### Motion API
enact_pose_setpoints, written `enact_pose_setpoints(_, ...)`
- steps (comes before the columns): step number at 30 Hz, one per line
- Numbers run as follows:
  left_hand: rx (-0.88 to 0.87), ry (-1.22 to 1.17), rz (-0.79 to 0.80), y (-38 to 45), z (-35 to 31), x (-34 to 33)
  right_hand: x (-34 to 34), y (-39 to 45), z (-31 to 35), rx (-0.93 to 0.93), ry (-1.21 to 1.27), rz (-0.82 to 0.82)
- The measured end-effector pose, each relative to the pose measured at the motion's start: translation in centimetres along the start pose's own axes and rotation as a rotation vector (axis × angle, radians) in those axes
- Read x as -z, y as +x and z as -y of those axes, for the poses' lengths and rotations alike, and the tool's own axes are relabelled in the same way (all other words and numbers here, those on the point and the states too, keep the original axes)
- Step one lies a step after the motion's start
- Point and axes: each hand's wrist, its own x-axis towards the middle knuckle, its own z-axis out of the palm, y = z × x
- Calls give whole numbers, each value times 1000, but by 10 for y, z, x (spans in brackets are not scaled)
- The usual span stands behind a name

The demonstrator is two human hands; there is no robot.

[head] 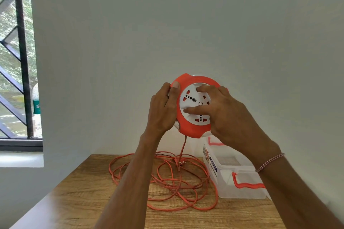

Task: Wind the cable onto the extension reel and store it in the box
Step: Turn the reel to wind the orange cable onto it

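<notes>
Two surfaces wait below: wooden table (78, 199) bearing lidless clear box (240, 182) at right, just beside loose sprawled orange cable (167, 182). Held raised above, extension reel (193, 106) faces wearer, socket side forward, axis toward camera, cable hanging straight down for free winding. Left hand (162, 109) clamped on rim to steady; right hand (221, 111) spread, fingertips pressed on white hub, likely to turn it
</notes>
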Motion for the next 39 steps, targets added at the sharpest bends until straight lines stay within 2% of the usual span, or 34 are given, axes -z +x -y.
enact_pose_setpoints(6, 3, 13, 6, -1, 1, -1, -2, -3, 2, -38, -73, -66)
enact_pose_setpoints(12, 13, 12, 10, -3, -1, -3, -14, -5, -2, -135, -41, -244)
enact_pose_setpoints(19, 19, 9, 8, -2, 0, -3, -16, 1, 7, -314, 148, -348)
enact_pose_setpoints(24, 36, 3, 3, -2, 0, -2, -13, 0, 1, -232, 200, -321)
enact_pose_setpoints(28, 41, 6, -18, 0, 2, 3, -9, -1, -6, -78, 166, -392)
enact_pose_setpoints(31, 40, -3, -23, 1, 2, 4, -8, -1, -10, 18, 183, -289)
enact_pose_setpoints(34, 37, -7, -21, 1, 2, 4, -7, -2, -7, 32, 179, -164)
enact_pose_setpoints(39, 43, 6, -17, 0, 4, 2, -7, -4, 1, -2, 20, -124)
